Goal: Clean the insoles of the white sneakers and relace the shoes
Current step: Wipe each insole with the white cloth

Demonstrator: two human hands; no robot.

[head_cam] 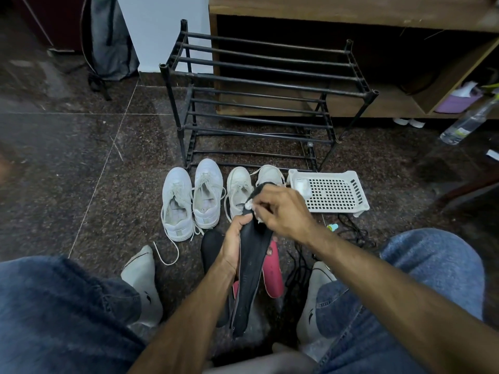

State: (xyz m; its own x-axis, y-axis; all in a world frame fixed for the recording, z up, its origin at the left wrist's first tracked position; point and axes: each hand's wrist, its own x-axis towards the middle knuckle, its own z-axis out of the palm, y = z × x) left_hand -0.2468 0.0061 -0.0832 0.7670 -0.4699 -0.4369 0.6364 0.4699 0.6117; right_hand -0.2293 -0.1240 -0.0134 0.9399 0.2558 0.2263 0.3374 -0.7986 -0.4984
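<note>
Head view. Person seated on the dark speckled stone floor [81, 163], legs in blue jeans and grey socks to either side. Left hand [232, 244] grips a long black foam insole [251, 265] along its left edge, fingers curled round it, toe end raised toward the black metal-tube shoe rack [256, 98]. Right hand [280, 209] is above the insole's upper part, fingers clenched on a small white wipe [249, 204] pressed to the insole's surface.

In front of the rack: two pairs of white sneakers in a row. Left pair [190, 198] laced; right pair [243, 191] with loose laces, partly hidden behind the hands. Right of the sneakers, also before the rack, a white perforated plastic tray [337, 195]. Nearer the person than the sneakers: a second black insole [210, 247] flat on the floor, a red insole [274, 276] beside it, black cords [353, 233] to the right. A clear plastic bottle [467, 125] stands far right of the rack.
</note>
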